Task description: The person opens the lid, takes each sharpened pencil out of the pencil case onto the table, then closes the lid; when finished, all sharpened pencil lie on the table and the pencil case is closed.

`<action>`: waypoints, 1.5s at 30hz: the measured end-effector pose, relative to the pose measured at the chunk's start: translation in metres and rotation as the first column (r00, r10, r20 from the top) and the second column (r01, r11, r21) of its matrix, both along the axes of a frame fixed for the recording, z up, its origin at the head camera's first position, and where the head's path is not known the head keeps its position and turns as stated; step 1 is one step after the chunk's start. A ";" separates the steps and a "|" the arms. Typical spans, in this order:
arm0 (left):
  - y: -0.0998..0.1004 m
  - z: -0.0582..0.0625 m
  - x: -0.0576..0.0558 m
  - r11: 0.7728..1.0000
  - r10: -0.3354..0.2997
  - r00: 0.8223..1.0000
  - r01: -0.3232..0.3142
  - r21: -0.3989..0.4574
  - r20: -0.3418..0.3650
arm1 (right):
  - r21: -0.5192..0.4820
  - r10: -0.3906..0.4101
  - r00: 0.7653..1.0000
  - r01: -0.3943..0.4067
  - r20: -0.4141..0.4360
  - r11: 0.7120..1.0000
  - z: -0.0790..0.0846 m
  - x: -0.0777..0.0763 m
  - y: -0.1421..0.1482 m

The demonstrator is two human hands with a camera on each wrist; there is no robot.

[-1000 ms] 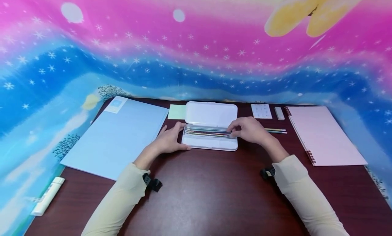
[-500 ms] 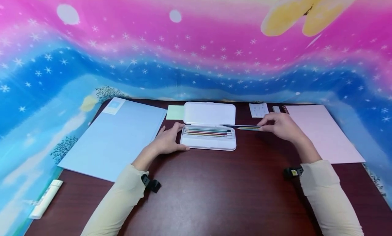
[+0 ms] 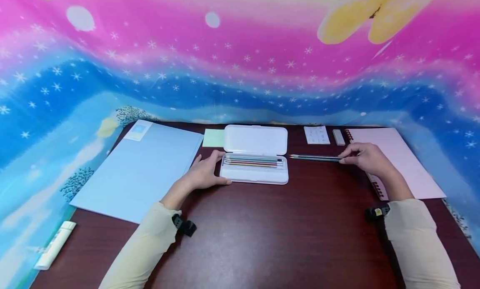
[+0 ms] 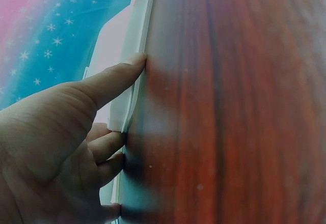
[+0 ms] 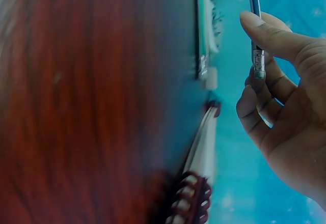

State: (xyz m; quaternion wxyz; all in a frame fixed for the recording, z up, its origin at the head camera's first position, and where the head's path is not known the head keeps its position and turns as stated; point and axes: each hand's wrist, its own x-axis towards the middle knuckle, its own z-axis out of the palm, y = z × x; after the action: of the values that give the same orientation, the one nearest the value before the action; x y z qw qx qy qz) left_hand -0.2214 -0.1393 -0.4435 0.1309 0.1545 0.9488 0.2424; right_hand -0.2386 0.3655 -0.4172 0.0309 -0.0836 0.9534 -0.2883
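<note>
An opened white pencil case (image 3: 258,176) lies on the dark wooden table, its lid (image 3: 256,139) folded back. Several pencils (image 3: 253,162) rest side by side in its rear compartment. My left hand (image 3: 204,172) holds the case's left end, thumb along the front edge and fingers around the back corner, as the left wrist view (image 4: 56,127) also shows. To the right of the case, my right hand (image 3: 369,158) pinches a dark pencil (image 5: 254,2) near its eraser end, between thumb and fingers. Other pencils (image 5: 201,25) lie on the table just behind it, mostly covered in the head view.
A large pale blue folder (image 3: 138,172) lies left, a white tube (image 3: 56,245) nearer the front. Green sticky notes (image 3: 213,138) sit beside the lid. Toward the back right are a small printed card (image 3: 316,135), a white eraser (image 3: 338,137) and a pink spiral notebook (image 3: 408,164).
The right hand has drawn the dark pencil out of the case and carried it right, over the pencils on the table. The left hand has stayed on the case.
</note>
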 end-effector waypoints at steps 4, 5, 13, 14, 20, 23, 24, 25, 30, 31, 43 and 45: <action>0.000 0.000 0.001 1.000 -0.003 1.000 0.003 0.010 -0.001 | 0.001 -0.029 0.998 0.029 0.050 1.000 -0.005 0.000 0.004; 0.000 -0.001 0.001 1.000 -0.003 1.000 0.003 0.009 -0.002 | 0.000 -0.036 0.998 0.036 0.061 0.999 -0.006 -0.001 0.004; -0.001 0.000 0.000 1.000 -0.001 1.000 0.001 0.011 -0.002 | -0.013 -0.015 0.993 0.017 0.120 1.000 -0.008 -0.004 -0.003; -0.001 0.000 0.000 1.000 -0.001 1.000 0.001 0.010 -0.002 | -0.016 -0.010 0.992 0.012 0.126 1.000 -0.008 -0.004 -0.004; -0.001 0.000 0.000 1.000 -0.007 1.000 0.007 0.008 -0.003 | 0.014 0.006 0.988 -0.008 0.153 1.000 -0.010 -0.007 -0.006; -0.001 0.000 -0.001 1.000 -0.010 1.000 0.010 0.008 -0.003 | 0.029 0.013 0.988 -0.017 0.153 0.999 -0.010 -0.008 -0.006; -0.001 0.000 -0.001 1.000 -0.010 1.000 0.010 0.007 -0.004 | 0.032 0.015 0.989 -0.020 0.150 0.999 -0.011 -0.009 -0.006; -0.001 0.000 -0.001 1.000 -0.010 1.000 0.010 0.008 -0.004 | 0.035 0.017 0.989 -0.022 0.147 0.999 -0.011 -0.009 -0.006; -0.002 -0.002 -0.001 1.000 -0.012 1.000 0.012 0.009 -0.006 | 0.049 0.020 0.990 -0.027 0.139 0.998 -0.012 -0.012 -0.006; -0.002 -0.002 -0.001 1.000 -0.013 1.000 0.013 0.009 -0.007 | 0.052 0.020 0.990 -0.028 0.141 0.998 -0.013 -0.013 -0.006; -0.002 -0.001 0.000 1.000 -0.013 1.000 0.013 0.006 -0.012 | 0.088 0.004 0.987 -0.018 0.163 0.996 -0.017 -0.020 -0.008; -0.002 -0.001 0.000 1.000 -0.014 1.000 0.014 0.008 -0.010 | 0.090 -0.001 0.986 -0.014 0.168 0.996 -0.017 -0.021 -0.009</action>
State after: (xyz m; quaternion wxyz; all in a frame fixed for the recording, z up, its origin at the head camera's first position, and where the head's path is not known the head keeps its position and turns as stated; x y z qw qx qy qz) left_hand -0.2214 -0.1415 -0.4444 0.1271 0.1630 0.9473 0.2447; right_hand -0.2593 0.3569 -0.4342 0.1159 -0.0608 0.9593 -0.2504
